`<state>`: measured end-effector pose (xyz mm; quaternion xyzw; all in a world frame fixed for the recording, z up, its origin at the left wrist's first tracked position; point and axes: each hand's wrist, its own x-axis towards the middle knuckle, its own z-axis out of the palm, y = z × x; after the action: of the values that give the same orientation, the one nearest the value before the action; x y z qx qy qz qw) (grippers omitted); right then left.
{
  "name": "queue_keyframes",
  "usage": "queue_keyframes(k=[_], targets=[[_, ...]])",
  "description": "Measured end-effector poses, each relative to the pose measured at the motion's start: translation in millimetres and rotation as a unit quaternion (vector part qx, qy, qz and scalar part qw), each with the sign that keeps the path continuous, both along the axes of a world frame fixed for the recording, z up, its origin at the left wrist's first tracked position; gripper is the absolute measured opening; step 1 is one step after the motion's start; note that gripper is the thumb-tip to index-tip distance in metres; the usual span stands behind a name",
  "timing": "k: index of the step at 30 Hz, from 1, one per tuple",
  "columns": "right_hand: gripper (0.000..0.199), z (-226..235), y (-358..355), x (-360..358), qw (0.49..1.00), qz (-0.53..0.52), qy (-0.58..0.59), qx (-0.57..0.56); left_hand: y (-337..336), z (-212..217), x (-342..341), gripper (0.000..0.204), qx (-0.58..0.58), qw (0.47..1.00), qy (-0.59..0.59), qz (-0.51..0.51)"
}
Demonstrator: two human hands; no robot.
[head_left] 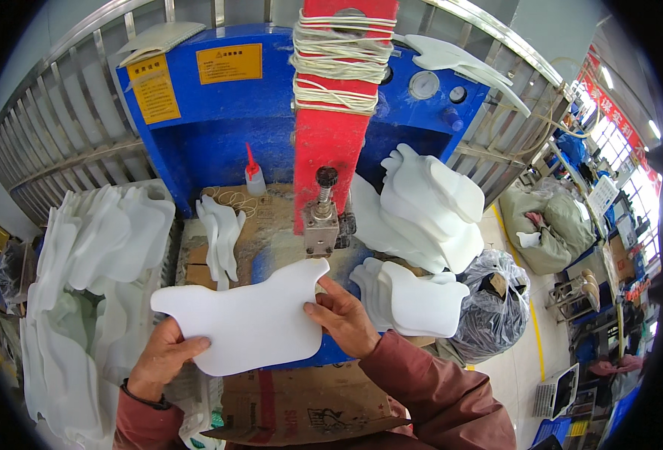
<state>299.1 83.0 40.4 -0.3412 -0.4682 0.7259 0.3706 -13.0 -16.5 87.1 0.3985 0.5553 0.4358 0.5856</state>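
A white, flat, curved-edged sheet piece [249,319] with two horn-like corners is held between my hands. My left hand [168,352] pinches its lower left edge, thumb on top. On the right edge, my right hand [340,316] grips it below the upper right horn. That horn's tip lies right under the metal head [322,225] on the red machine arm [335,135]; whether they touch I cannot tell. A stack of similar white pieces [425,300] sits right of my right hand, with a larger pile [429,202] behind it.
At left, a crate [163,259] holds many white sheets [106,247]. Several narrow white pieces [223,232] and a red-tipped bottle [254,180] stand on the blue machine's [249,105] bed. Cardboard [294,405] covers the near edge. A black plastic bag [496,304] stands at right.
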Motion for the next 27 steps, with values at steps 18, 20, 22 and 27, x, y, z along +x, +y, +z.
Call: queue_keyframes(k=[18,20,22,27], targets=[[0.055,-8.9,12.7,25.7,0.998,-0.057,-0.031,0.010,37.8,21.3,20.0,0.055,-0.011,0.999,0.002,-0.048],[0.055,-10.2,14.5,28.4,0.998,-0.062,-0.029,0.010,42.3,21.8,20.6,0.054,-0.019,0.998,0.009,-0.061],[0.055,-11.5,16.2,28.8,0.997,-0.075,0.007,-0.002,47.7,21.1,21.2,0.052,-0.019,0.996,0.026,-0.077],[0.054,-10.8,19.0,35.5,0.994,-0.111,-0.009,-0.005,58.9,17.3,28.1,0.051,0.002,0.996,0.003,-0.090]])
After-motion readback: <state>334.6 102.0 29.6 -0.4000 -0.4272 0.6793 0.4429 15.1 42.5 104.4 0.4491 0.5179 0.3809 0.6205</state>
